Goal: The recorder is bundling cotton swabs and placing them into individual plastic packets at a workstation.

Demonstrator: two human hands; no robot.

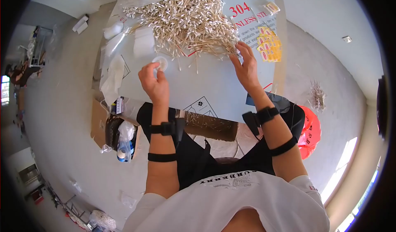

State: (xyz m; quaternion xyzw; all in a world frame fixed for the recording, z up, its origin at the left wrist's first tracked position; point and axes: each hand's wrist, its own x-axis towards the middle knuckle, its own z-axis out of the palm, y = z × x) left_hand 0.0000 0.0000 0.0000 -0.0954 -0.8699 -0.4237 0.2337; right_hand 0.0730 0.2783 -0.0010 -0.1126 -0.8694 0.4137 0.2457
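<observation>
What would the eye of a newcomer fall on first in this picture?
First, probably the big heap of cotton swabs across the far part of the table. Next, the left hand at a small round white container, and the right hand by the heap's near right edge. Yellow packets lie right of the heap.

One wide fisheye view from head height, downward, close over the tabletop [185, 85]

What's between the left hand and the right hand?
Between the left hand and right hand: a few stray swabs on the grey tabletop, by the near edge of the pile. Head view shows it.
</observation>
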